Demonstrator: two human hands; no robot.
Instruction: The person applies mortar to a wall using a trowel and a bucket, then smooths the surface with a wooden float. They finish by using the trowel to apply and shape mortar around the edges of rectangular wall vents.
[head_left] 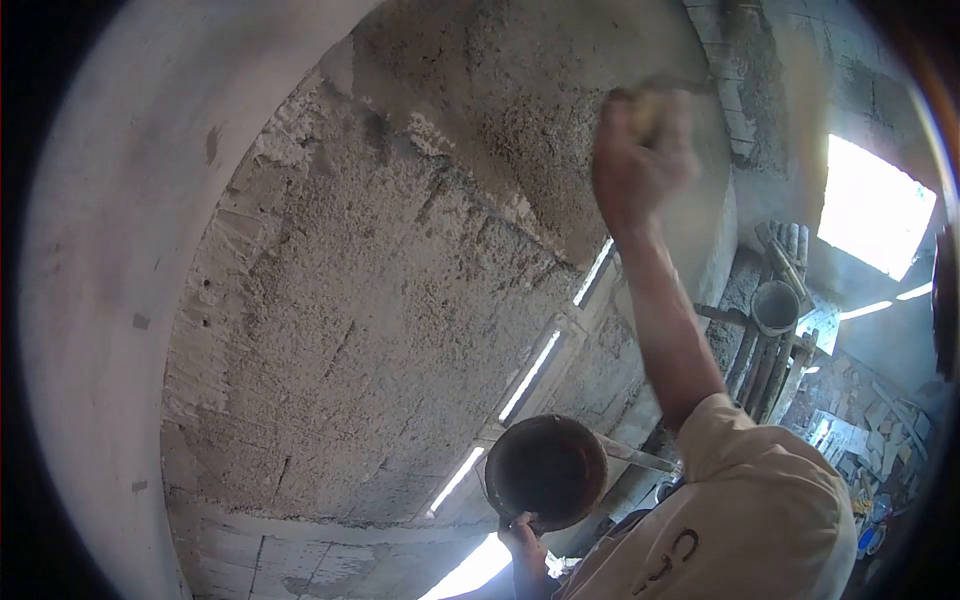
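Right hand (645, 165): upper right, blurred, fingers closed round a yellowish tool (649, 116); I can't tell whether it touches the rough wall (330, 380).
Left hand (524, 545): bottom centre, clasping the rim of a dark pan (593, 455).
Bucket (775, 308): right of my view.

The right hand (645, 175) blurs, leaving the yellowish object (650, 115) in it unclear. The bottom edge cuts off the shirt (730, 500) and left forearm (530, 582).
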